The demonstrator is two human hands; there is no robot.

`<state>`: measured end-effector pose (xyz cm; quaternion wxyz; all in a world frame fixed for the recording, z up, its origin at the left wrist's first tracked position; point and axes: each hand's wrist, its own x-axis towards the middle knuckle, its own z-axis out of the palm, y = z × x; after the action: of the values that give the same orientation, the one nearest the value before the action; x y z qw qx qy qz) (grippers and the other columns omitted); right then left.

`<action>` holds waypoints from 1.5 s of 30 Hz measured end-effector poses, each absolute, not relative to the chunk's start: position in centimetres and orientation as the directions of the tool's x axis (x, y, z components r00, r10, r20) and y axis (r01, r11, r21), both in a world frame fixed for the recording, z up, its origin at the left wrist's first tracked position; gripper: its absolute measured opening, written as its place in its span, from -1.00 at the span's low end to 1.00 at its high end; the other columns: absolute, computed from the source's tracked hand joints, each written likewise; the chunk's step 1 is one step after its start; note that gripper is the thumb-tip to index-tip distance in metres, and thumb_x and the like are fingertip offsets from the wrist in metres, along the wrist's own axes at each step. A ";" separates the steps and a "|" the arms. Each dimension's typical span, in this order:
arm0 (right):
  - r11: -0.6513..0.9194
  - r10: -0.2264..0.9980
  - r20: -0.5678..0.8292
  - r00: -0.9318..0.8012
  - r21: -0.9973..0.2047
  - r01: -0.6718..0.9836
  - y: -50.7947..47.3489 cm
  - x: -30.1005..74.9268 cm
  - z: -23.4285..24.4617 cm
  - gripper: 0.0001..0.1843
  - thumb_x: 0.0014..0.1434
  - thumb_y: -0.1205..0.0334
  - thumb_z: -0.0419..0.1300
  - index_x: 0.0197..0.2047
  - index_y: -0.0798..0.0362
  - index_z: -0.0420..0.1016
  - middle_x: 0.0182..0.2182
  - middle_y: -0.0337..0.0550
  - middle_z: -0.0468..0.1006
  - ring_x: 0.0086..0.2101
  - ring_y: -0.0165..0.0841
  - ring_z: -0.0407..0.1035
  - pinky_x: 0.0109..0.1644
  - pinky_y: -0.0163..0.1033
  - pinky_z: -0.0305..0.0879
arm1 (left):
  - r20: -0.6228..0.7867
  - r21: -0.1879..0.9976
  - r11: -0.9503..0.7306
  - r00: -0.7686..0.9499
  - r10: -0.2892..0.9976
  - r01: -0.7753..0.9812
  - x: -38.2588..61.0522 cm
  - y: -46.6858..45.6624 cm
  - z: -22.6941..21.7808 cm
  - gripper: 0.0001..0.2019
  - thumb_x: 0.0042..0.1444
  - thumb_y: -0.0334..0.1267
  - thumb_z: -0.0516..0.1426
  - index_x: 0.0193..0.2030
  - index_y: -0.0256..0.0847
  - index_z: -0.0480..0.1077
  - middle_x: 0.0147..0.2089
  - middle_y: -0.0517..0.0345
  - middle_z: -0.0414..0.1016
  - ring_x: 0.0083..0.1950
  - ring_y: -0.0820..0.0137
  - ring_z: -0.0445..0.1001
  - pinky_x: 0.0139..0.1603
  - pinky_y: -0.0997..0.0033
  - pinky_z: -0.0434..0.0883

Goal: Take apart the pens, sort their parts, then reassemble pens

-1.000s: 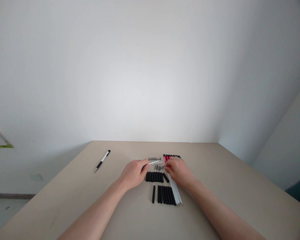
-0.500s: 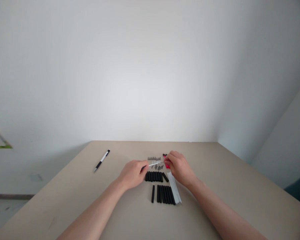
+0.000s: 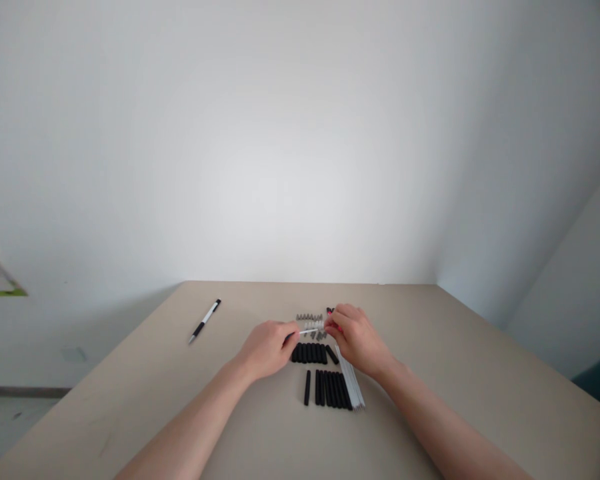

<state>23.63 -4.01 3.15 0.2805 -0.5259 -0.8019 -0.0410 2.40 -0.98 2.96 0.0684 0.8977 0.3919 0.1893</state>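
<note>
head view: the left hand point(image 3: 269, 348) pinches one end of a thin white rod point(image 3: 310, 331), which spans the gap to the right hand point(image 3: 359, 339). the right hand's fingertips close on a red piece point(image 3: 333, 326) touching the rod's far end.

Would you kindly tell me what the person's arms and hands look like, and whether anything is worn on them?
Both forearms are bare up to the picture's lower edge: no sleeves show. The left hand and right hand wear no gloves, and no watch, bracelet or ring can be seen on either, though fine detail is too small to tell. No markings show on the arms.
</note>
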 end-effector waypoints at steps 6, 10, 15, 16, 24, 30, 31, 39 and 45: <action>0.507 0.789 0.501 -0.356 -0.203 0.838 -4.4 22.9 3.1 -0.89 0.17 0.43 0.11 -0.36 0.08 0.40 -0.38 -0.15 0.40 -0.28 -0.30 0.26 -0.20 -0.23 0.06 | 0.259 0.228 -0.701 0.652 0.713 0.676 2.6 -1.1 2.6 -0.68 0.27 -0.19 -0.11 -0.34 -0.13 0.43 -0.41 0.17 0.51 -0.39 0.36 0.44 -0.38 0.48 0.19; 0.539 0.773 0.508 -0.379 -0.212 0.815 -4.5 22.7 3.0 -0.88 0.18 0.44 0.08 -0.37 0.09 0.39 -0.38 -0.13 0.38 -0.28 -0.30 0.25 -0.21 -0.23 0.07 | 0.259 0.267 -0.703 0.654 0.711 0.659 2.7 -1.2 2.6 -0.68 0.28 -0.14 -0.12 -0.24 -0.10 0.44 -0.34 0.16 0.54 -0.30 0.34 0.48 -0.31 0.47 0.25; 0.587 0.740 0.538 -0.405 -0.222 0.778 -4.5 22.6 3.1 -0.85 0.22 0.41 0.03 -0.35 0.09 0.38 -0.38 -0.12 0.37 -0.30 -0.30 0.24 -0.21 -0.23 0.08 | 0.255 0.297 -0.726 0.681 0.686 0.620 2.7 -1.4 3.1 -0.65 0.30 -0.09 -0.14 -0.20 -0.08 0.44 -0.31 0.19 0.54 -0.31 0.37 0.47 -0.34 0.51 0.23; 0.598 0.731 0.545 -0.410 -0.221 0.771 -4.5 22.5 3.1 -0.84 0.22 0.41 0.02 -0.35 0.10 0.37 -0.39 -0.12 0.37 -0.30 -0.31 0.24 -0.22 -0.23 0.09 | 0.258 0.289 -0.731 0.685 0.681 0.618 2.7 -1.5 3.1 -0.64 0.31 -0.10 -0.15 -0.22 -0.09 0.44 -0.33 0.19 0.54 -0.32 0.38 0.47 -0.35 0.51 0.22; 0.636 0.691 0.594 -0.412 -0.228 0.738 -4.6 21.9 3.0 -0.83 0.26 0.37 0.01 -0.33 0.09 0.39 -0.39 -0.12 0.38 -0.31 -0.32 0.26 -0.24 -0.23 0.11 | 0.284 0.264 -0.750 0.695 0.661 0.606 2.9 -1.4 2.7 -0.64 0.32 -0.14 -0.18 -0.27 -0.12 0.40 -0.46 0.21 0.47 -0.46 0.40 0.40 -0.44 0.50 0.14; 0.561 0.703 0.673 -0.231 -0.324 0.762 -3.8 23.0 2.6 -0.83 0.26 0.30 0.03 -0.33 0.07 0.42 -0.41 -0.13 0.43 -0.34 -0.32 0.30 -0.23 -0.23 0.18 | 0.309 0.285 -0.728 0.659 0.686 0.624 2.7 -1.3 2.7 -0.65 0.32 -0.15 -0.17 -0.33 -0.13 0.37 -0.52 0.23 0.40 -0.50 0.41 0.34 -0.46 0.50 0.08; 0.532 0.710 0.678 -0.192 -0.337 0.777 -3.6 23.3 2.5 -0.83 0.25 0.31 0.04 -0.33 0.06 0.42 -0.41 -0.13 0.44 -0.34 -0.31 0.31 -0.22 -0.22 0.19 | 0.312 0.292 -0.725 0.655 0.689 0.623 2.7 -1.2 2.7 -0.66 0.31 -0.15 -0.17 -0.33 -0.13 0.36 -0.52 0.23 0.40 -0.50 0.42 0.33 -0.46 0.50 0.08; 0.390 0.793 0.593 -0.138 -0.320 0.864 -2.2 24.7 1.2 -0.81 0.16 0.40 0.06 -0.30 0.06 0.50 -0.34 -0.10 0.52 -0.27 -0.27 0.34 -0.14 -0.19 0.23 | 0.336 0.325 -0.698 0.612 0.716 0.638 2.6 -1.1 2.8 -0.70 0.30 -0.19 -0.15 -0.35 -0.12 0.32 -0.53 0.25 0.37 -0.53 0.44 0.29 -0.47 0.51 0.08; 0.349 0.855 0.487 -0.177 -0.289 0.891 -2.1 24.6 0.8 -0.77 0.18 0.38 0.06 -0.22 0.04 0.54 -0.22 -0.11 0.54 -0.18 -0.26 0.33 -0.05 -0.18 0.23 | 0.333 0.323 -0.685 0.599 0.728 0.653 2.6 -1.1 2.8 -0.71 0.30 -0.19 -0.14 -0.36 -0.12 0.32 -0.54 0.25 0.36 -0.54 0.44 0.27 -0.48 0.51 0.08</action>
<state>24.64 -2.13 0.85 0.2947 -0.5696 -0.7667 -0.0306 2.57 -1.05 2.83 0.0843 0.8902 0.3879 0.2236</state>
